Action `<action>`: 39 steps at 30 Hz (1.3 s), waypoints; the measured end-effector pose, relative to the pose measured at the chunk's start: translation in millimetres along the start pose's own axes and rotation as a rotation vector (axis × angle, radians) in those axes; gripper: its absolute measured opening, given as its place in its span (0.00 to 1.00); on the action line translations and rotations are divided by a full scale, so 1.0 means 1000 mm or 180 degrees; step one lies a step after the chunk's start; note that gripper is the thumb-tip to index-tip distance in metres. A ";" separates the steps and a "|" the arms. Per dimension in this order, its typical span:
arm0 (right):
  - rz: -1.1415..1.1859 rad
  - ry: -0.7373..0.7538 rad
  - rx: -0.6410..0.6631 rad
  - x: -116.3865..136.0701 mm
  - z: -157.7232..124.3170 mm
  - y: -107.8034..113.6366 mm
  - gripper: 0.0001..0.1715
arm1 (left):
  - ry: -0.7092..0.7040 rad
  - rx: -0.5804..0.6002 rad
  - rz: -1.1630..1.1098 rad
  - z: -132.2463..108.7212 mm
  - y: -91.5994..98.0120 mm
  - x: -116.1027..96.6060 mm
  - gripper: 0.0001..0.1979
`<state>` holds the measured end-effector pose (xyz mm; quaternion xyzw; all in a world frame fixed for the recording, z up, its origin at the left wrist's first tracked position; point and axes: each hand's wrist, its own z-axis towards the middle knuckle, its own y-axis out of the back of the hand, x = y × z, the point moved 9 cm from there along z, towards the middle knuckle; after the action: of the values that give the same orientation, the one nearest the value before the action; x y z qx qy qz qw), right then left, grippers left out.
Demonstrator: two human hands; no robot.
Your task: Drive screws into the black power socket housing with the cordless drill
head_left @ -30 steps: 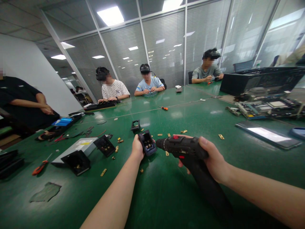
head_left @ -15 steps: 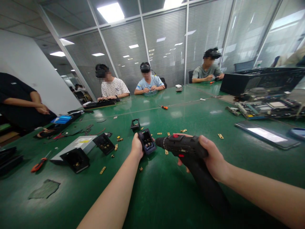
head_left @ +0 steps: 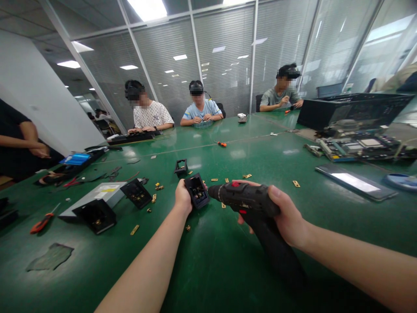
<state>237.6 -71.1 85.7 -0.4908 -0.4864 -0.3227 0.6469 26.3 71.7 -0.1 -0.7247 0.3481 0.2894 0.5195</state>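
Green worktop. Well left of the black housing lie an orange-handled screwdriver and, nearer, a silver drive unit. The left hand has its grip pinching the housing, held just above the worktop with its open face up. Immediately right of the housing is the cordless driver, nose at its edge. The right hand has its grip wrapped round the driver. Further right lies a brass plate.
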 end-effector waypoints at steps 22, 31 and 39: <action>-0.0970 0.0837 0.0308 0.018 -0.031 -0.016 0.47 | -0.0720 0.0204 -0.0175 -0.013 -0.012 -0.032 0.14; -0.0952 0.0787 0.0320 0.016 -0.029 -0.014 0.46 | -0.0693 0.0072 -0.0159 -0.011 -0.006 -0.030 0.13; -0.0785 0.0727 0.0334 0.012 -0.029 -0.014 0.48 | -0.0614 0.0045 -0.0253 -0.011 -0.007 -0.027 0.12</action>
<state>238.3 -102.0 100.6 -0.3531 -0.4824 -0.4274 0.6782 16.5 67.9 28.1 -0.7030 0.2696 0.3344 0.5668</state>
